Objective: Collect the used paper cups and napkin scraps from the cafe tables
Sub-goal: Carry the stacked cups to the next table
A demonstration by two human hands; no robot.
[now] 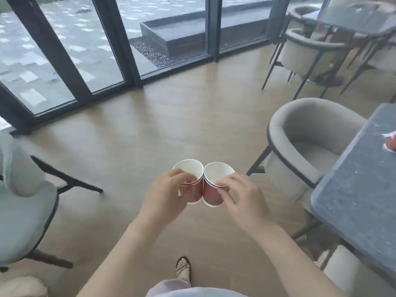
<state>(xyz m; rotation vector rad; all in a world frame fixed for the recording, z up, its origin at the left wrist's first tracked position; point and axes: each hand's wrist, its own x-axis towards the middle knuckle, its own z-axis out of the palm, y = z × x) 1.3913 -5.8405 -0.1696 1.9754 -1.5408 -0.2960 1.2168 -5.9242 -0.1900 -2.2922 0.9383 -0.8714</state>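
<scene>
Two cups are in hand, but start with the room: a wood floor runs to tall glass doors, with grey chairs around it. At the right edge stands a dark counter, and on it, nearly cut off by the frame, sit a red-and-white cup and what may be a napkin scrap; too little shows to be sure.

Over the open floor, well apart from that counter, the left hand is closed around the left cup, fingers hooked over the near rim. The right hand grasps the right cup the same way. Both cups are upright, mouths open and apparently empty, their walls touching side by side. Dark lines under each rim hint that each may be a nested stack, though I cannot tell.

Judging by this, the step in hand is combining the load: the cups are brought together, not yet nested. Next would be lifting one and seating it inside the other, freeing a hand for the counter at right.
</scene>
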